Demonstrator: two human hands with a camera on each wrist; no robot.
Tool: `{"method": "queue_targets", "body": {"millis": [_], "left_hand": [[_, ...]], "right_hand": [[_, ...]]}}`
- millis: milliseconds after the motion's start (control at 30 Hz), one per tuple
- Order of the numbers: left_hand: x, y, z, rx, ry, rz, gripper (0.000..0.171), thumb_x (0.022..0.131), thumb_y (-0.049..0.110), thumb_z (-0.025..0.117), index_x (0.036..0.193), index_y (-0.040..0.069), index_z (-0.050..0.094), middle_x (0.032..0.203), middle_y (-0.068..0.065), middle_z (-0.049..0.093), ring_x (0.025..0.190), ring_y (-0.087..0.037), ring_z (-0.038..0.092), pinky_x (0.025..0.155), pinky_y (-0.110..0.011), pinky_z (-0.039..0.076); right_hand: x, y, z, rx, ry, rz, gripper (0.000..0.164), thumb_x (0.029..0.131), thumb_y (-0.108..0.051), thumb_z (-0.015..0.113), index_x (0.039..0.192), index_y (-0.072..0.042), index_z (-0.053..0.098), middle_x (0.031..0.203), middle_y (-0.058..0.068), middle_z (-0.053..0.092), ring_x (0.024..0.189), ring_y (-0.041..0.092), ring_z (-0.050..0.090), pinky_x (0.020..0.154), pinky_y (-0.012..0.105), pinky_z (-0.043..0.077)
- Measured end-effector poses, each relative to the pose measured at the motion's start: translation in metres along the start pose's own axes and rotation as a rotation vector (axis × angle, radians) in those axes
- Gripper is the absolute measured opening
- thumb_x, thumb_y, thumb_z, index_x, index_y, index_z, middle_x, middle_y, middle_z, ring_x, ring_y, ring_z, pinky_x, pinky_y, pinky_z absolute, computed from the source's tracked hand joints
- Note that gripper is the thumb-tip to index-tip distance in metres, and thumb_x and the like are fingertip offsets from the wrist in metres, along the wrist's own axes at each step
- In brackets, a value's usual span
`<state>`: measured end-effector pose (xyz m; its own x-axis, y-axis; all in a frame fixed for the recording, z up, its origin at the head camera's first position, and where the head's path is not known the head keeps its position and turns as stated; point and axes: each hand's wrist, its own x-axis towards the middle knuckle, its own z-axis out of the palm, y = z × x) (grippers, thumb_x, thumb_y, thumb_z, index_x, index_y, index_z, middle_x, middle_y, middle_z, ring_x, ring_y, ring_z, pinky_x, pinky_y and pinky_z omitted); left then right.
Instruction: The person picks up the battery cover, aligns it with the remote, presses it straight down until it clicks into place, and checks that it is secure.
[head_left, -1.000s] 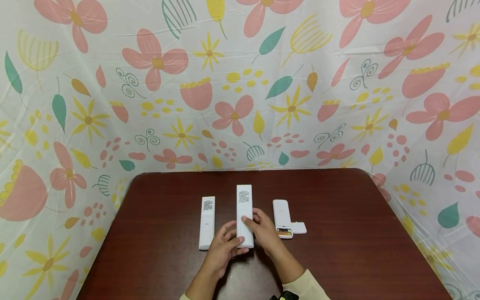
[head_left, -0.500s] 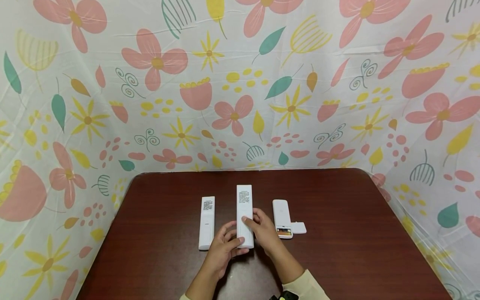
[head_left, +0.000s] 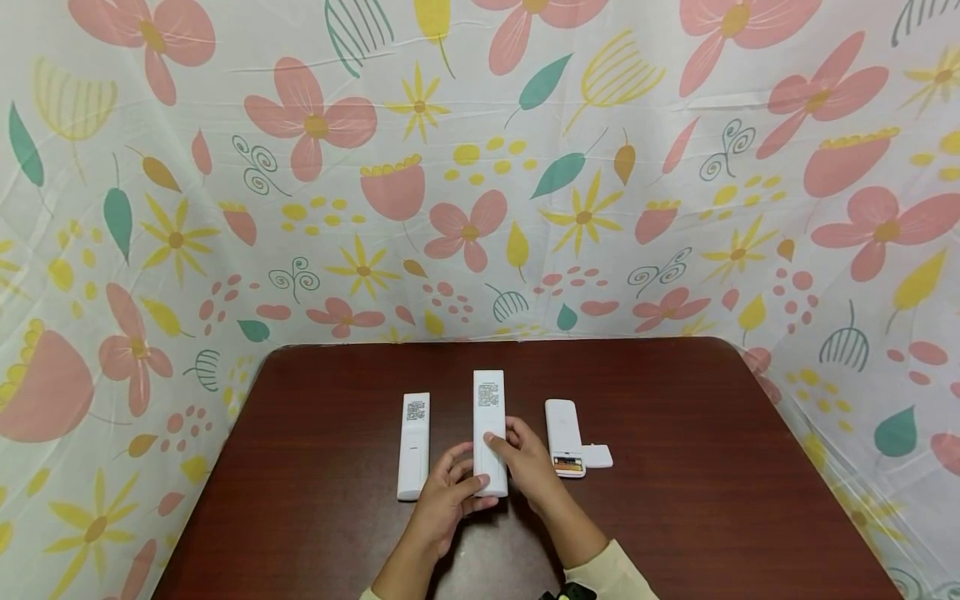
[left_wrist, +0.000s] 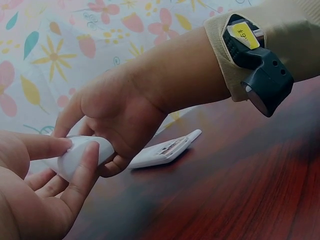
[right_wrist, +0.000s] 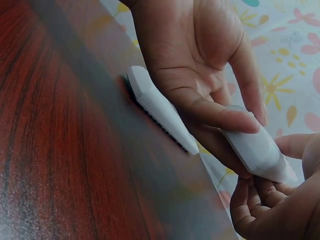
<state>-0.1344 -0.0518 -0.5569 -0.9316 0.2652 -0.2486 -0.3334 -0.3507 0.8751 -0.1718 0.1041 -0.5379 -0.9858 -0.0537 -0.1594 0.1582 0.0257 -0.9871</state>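
Both hands hold a white remote control [head_left: 489, 400] over the middle of the table, its back with a printed label facing up. The left hand [head_left: 447, 497] grips its lower end, thumb on top and fingers beneath. On the right side, the right hand [head_left: 529, 467] lays its thumb on the back, with fingers curled round the edge. In the left wrist view the remote's end [left_wrist: 82, 155] shows between the two hands. A second white remote control [head_left: 414, 446] lies back up to the left. A third, smaller remote control [head_left: 564, 425] lies right, its battery compartment uncovered with a battery visible.
A white battery cover [head_left: 597, 456] lies against the third remote's right side. The dark reddish-brown table [head_left: 697, 525] has rounded far corners. Behind it and along both sides hangs a floral curtain [head_left: 465, 308]. A dark device [left_wrist: 262, 75] is strapped over the right sleeve.
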Motion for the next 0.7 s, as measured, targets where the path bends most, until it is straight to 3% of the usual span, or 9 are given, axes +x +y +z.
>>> {"method": "queue_targets", "body": {"millis": [367,700], "left_hand": [[0.0015,-0.0022,-0.0016,-0.022,0.03,0.019,0.067,0.095,0.003,0.065,0.152,0.004,0.031,0.137,-0.019,0.057,0.1,-0.022,0.069,0.083,-0.035,0.062],[0.0043,-0.0038,-0.0031,-0.024,0.036,0.022,0.067,0.096,0.004,0.064,0.154,0.002,0.029,0.138,-0.021,0.055,0.105,-0.021,0.067,0.086,-0.036,0.061]], "right_hand": [[-0.0042,0.0043,0.0004,-0.093,-0.007,-0.037,0.054,0.098,-0.024,0.066,0.146,-0.005,0.051,0.117,0.018,0.066,0.093,0.017,0.063,0.075,0.028,0.054],[-0.0083,0.0048,0.002,-0.136,0.005,-0.024,0.058,0.099,-0.015,0.063,0.151,-0.002,0.042,0.126,0.021,0.064,0.099,0.019,0.062,0.073,0.027,0.055]]}}
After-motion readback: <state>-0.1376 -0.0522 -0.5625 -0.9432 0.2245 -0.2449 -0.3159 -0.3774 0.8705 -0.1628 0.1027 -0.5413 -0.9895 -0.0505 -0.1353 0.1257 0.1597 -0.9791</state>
